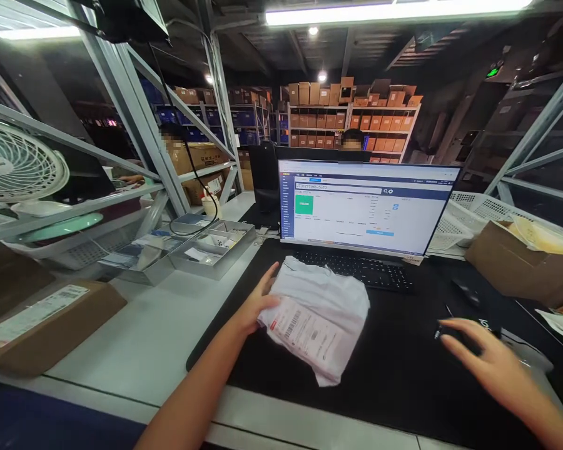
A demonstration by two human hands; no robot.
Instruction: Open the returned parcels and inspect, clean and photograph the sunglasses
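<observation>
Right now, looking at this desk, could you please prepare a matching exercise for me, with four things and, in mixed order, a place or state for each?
1. white package
2. keyboard
3. fan
4. mouse

A. at the left edge of the picture
B. on the black mat, right of the keyboard
C. partly hidden by the package
D. held by the left hand

Pairs: 1-D, 2-C, 3-A, 4-B

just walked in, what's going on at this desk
A person's left hand grips the left edge of a white parcel, its barcode label facing up, over a black mat. The right hand is at the mat's right side; whether it holds anything is unclear. Beyond the parcel, a monitor is lit.
</observation>
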